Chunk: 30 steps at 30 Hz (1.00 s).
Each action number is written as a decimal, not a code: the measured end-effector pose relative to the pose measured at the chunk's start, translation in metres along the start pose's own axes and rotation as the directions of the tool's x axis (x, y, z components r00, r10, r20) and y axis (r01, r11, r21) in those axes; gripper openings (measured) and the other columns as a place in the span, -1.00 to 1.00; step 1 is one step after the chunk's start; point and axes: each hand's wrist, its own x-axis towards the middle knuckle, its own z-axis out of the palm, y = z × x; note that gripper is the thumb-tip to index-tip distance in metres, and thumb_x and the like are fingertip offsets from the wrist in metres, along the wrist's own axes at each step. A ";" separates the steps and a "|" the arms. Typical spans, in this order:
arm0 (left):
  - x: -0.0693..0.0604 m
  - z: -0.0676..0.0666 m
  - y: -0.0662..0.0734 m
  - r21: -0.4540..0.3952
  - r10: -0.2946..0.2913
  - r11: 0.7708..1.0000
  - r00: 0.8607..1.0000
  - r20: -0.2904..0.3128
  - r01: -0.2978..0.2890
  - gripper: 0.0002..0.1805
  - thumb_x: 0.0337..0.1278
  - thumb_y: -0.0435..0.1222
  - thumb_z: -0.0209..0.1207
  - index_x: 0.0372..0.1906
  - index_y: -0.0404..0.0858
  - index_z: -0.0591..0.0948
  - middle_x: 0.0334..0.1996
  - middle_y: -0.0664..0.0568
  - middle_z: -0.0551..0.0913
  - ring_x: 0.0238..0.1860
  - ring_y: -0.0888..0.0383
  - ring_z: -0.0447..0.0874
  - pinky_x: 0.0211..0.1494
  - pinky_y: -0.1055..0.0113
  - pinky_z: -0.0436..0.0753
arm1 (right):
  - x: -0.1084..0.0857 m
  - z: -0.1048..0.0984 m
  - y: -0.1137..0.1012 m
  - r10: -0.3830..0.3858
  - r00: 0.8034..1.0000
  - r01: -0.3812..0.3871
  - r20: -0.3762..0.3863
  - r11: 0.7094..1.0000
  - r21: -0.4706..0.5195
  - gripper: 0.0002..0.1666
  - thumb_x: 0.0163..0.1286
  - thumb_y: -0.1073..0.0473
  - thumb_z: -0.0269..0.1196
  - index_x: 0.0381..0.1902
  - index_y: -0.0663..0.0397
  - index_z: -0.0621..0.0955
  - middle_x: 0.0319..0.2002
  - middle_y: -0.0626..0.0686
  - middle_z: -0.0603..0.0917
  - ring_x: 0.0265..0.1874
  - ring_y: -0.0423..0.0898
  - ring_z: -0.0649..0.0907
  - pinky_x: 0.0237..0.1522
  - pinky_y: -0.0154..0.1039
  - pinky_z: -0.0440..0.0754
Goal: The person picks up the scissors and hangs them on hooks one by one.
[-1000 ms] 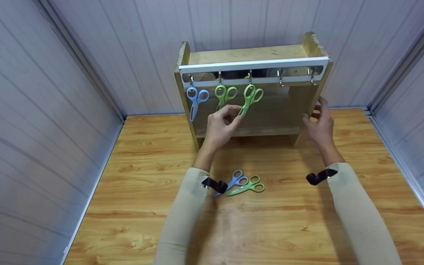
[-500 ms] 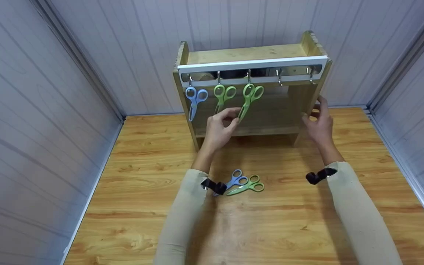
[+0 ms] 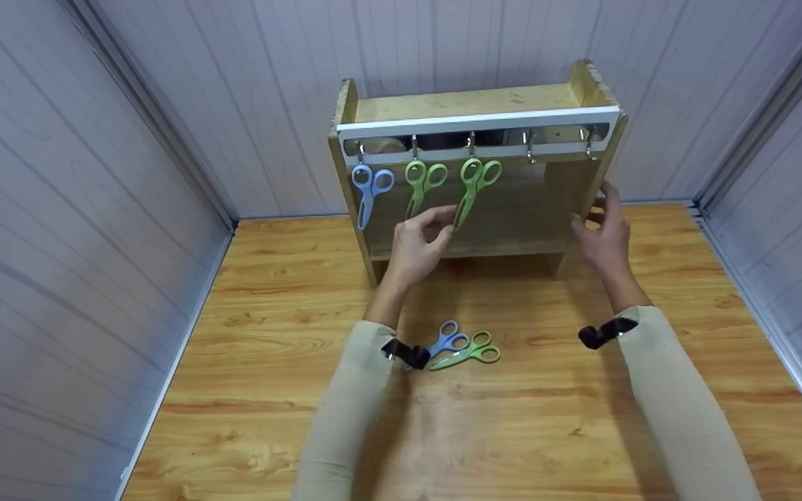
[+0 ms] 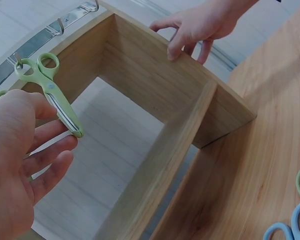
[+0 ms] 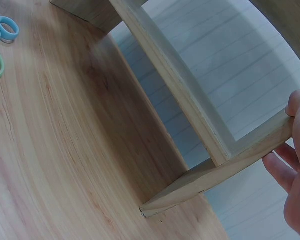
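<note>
My left hand [image 3: 416,247] is beside the lower blades of green scissors [image 3: 474,184], its fingertips touching or very near them. One finger loop of these scissors hangs on a metal hook; in the left wrist view the fingers [image 4: 52,155] look loose and spread. Green scissors [image 3: 420,182] and blue scissors [image 3: 368,188] hang from hooks to the left. My right hand [image 3: 606,240] grips the right side panel of the wooden shelf [image 3: 582,202], thumb at the front and fingers on the outer side.
A white hook rail [image 3: 484,123] runs along the shelf's top front, with two bare hooks at right. Blue scissors [image 3: 451,339] and green scissors [image 3: 474,351] lie on the wood-grain floor [image 3: 512,431]. Panelled walls [image 3: 289,83] stand behind and at both sides.
The left hand's fingertips have slipped lower and slightly off the third scissors' blades, which swung a little left and then back right. The right hand stays on the shelf.
</note>
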 end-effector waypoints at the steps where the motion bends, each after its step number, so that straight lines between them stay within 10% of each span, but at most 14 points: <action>1: 0.000 0.000 0.000 -0.002 -0.002 1.000 1.000 0.003 0.002 -0.65 0.53 -0.41 0.29 0.28 -0.37 0.79 0.17 -0.22 0.89 0.15 -0.12 0.89 0.27 -0.01 0.82 | 0.000 0.000 0.000 0.000 1.000 0.000 0.001 1.000 0.002 -0.10 0.60 0.27 0.26 0.79 -0.06 0.23 0.47 0.42 0.61 0.35 0.40 0.71 -0.01 -0.58 0.57; 17: 0.000 0.002 0.000 -0.003 0.004 1.000 1.000 0.005 -0.004 -0.63 0.54 -0.41 0.28 0.32 -0.35 0.78 0.21 -0.22 0.88 0.20 -0.12 0.87 0.35 -0.04 0.79 | 0.001 0.001 0.000 -0.002 1.000 0.002 -0.009 1.000 -0.004 -0.09 0.55 0.30 0.25 0.78 -0.03 0.24 0.46 0.44 0.62 0.34 0.41 0.72 0.04 -0.50 0.57; 30: -0.005 0.002 -0.007 0.016 -0.025 1.000 1.000 0.004 0.025 -0.64 0.55 -0.41 0.28 0.32 -0.33 0.78 0.19 -0.19 0.89 0.20 -0.09 0.88 0.33 0.02 0.80 | 0.000 0.001 -0.001 0.008 1.000 -0.008 0.001 1.000 -0.014 -0.08 0.57 0.30 0.24 0.79 -0.03 0.22 0.50 0.42 0.59 0.37 0.38 0.70 0.40 0.26 0.69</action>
